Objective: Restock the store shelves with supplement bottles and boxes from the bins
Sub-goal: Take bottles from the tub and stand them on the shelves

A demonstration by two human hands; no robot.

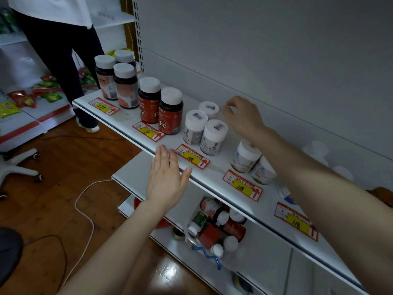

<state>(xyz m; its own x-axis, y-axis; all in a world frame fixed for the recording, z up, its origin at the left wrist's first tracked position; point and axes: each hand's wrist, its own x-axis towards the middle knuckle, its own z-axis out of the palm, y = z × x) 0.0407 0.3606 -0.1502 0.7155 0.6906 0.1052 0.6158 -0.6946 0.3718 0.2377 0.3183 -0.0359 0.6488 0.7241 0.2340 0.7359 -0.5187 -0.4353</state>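
Three white supplement bottles [212, 137] stand on the shelf [217, 167]. At their 3 o'clock the right hand [242, 118] curls beside the rear one; contact cannot be told. At 7 o'clock the left hand [168, 177] lies flat, fingers straight. At 6 o'clock, lower down, sits the bin [188, 228] of bottles.

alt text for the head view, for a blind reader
A person's right hand reaches to the back of a white store shelf, fingers curled beside three white bottles, while the open left hand is at the shelf's front edge. Dark bottles and price tags line the shelf; a clear bin of bottles sits below.
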